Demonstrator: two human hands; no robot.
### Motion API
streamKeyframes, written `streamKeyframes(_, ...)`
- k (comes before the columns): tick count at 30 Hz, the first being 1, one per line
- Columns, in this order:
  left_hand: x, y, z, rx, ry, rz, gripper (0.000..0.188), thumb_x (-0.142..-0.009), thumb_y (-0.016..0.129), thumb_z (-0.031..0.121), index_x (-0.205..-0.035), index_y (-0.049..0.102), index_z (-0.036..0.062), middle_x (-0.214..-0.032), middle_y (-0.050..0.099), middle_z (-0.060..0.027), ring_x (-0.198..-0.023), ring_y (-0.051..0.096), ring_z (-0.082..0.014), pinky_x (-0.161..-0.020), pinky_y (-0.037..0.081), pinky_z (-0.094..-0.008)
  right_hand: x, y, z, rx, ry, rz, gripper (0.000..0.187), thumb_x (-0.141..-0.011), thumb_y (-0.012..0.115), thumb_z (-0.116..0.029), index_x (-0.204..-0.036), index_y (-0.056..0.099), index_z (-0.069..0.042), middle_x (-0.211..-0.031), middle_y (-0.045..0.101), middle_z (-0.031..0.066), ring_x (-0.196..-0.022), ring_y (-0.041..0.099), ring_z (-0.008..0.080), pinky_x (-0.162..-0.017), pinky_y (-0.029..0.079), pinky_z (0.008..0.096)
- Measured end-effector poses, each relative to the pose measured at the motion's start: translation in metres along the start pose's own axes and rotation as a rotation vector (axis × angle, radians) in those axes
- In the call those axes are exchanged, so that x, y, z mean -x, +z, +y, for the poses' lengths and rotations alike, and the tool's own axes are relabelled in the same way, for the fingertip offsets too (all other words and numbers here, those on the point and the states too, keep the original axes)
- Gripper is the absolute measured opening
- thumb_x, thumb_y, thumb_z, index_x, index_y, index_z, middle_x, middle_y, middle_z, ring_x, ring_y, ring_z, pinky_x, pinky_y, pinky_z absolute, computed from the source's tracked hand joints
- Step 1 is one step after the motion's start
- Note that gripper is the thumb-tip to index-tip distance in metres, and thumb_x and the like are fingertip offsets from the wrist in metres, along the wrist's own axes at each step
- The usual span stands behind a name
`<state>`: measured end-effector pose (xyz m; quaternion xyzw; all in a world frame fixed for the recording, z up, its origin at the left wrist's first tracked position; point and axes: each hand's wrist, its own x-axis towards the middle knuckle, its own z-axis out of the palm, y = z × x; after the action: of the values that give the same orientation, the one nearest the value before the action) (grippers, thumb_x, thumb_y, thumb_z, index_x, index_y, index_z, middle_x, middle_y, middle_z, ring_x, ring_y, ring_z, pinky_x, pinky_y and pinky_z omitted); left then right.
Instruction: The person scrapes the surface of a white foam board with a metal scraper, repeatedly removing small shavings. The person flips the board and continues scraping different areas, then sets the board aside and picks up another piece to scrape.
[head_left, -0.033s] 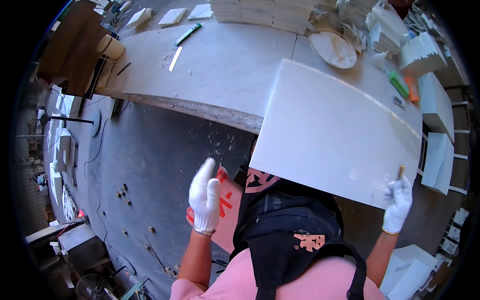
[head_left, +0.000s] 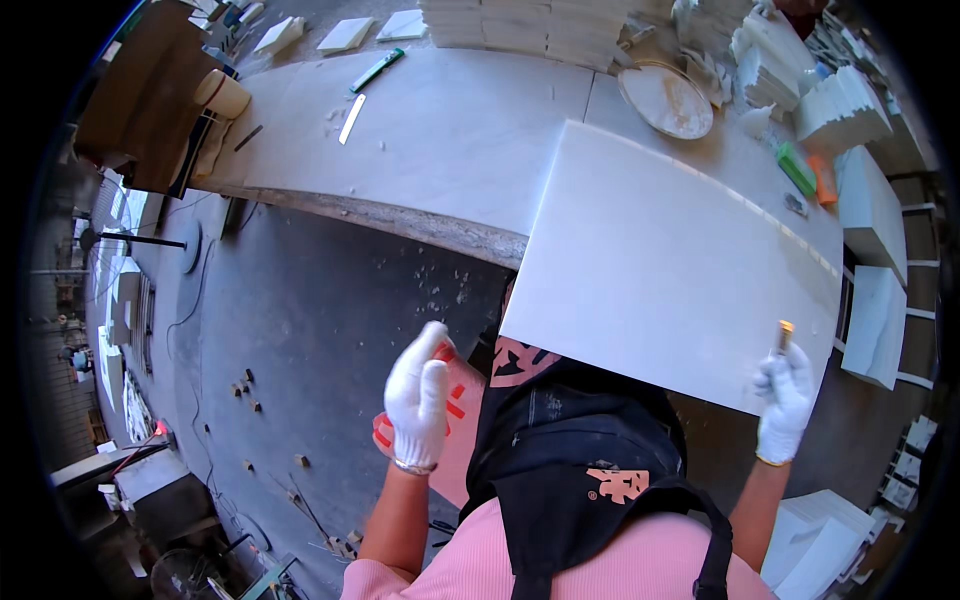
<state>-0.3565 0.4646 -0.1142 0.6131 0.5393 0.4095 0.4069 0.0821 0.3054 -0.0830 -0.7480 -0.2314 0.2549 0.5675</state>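
Note:
A big, thin white sheet (head_left: 670,270) with a smooth surface lies over the grey table, its near edge overhanging toward my black apron. At the sheet's near right corner my white-gloved right hand (head_left: 785,400) is closed around a small, slim tool (head_left: 784,338) with a brass-coloured tip pointing up. Whether that hand touches the sheet I cannot tell. My left hand (head_left: 418,395), also in a white glove, is raised over the floor left of the apron. Its fingers are stretched out with the thumb a little apart, and they hold nothing.
On the table (head_left: 440,130) lie a green utility knife (head_left: 376,72), a white strip (head_left: 351,119) and a round dish of white powder (head_left: 665,100). Green (head_left: 796,169) and orange (head_left: 823,178) pieces sit at right, near white blocks (head_left: 870,325). Small brown blocks (head_left: 301,461) dot the floor.
My right hand has shifted slightly left and up with the brass-tipped tool. My left hand has drifted a little to the right. The sheet stays in place.

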Motion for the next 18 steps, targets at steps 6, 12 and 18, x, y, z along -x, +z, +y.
streamKeyframes(6,0.0,0.049,0.049,0.5,-0.294,-0.532,0.057,-0.102,0.053,0.03,-0.143,0.043,-0.0078,-0.135,0.058,-0.0172,-0.123,0.056,-0.0241,-0.108,0.04,-0.0362,0.043,0.137,-0.06,-0.067,0.258,-0.566,0.05,-0.092,0.063,0.0,-0.141,0.05,-0.002,-0.098,0.072,0.013,-0.077,0.07,0.0161,-0.067,0.056,0.0249)
streamKeyframes(12,-0.014,0.086,0.076,0.708,-0.455,-0.78,0.058,-0.103,0.053,0.034,-0.148,0.04,-0.0009,-0.115,0.06,-0.0098,-0.099,0.057,-0.0115,-0.089,0.048,-0.0272,0.066,0.176,-0.074,-0.049,0.148,-0.819,0.054,-0.095,0.06,0.001,-0.147,0.046,-0.006,-0.101,0.068,0.0044,-0.083,0.063,0.0061,-0.072,0.051,0.0206)
streamKeyframes(18,-0.032,0.092,0.077,0.737,-0.603,-0.842,0.066,-0.103,0.046,0.051,-0.144,0.047,-0.0006,-0.136,0.058,-0.0113,-0.112,0.056,-0.0147,-0.093,0.046,-0.029,0.073,0.177,-0.09,-0.007,0.206,-0.796,0.056,-0.095,0.06,0.001,-0.148,0.044,-0.007,-0.099,0.068,0.0042,-0.074,0.062,0.0046,-0.067,0.052,0.0202)
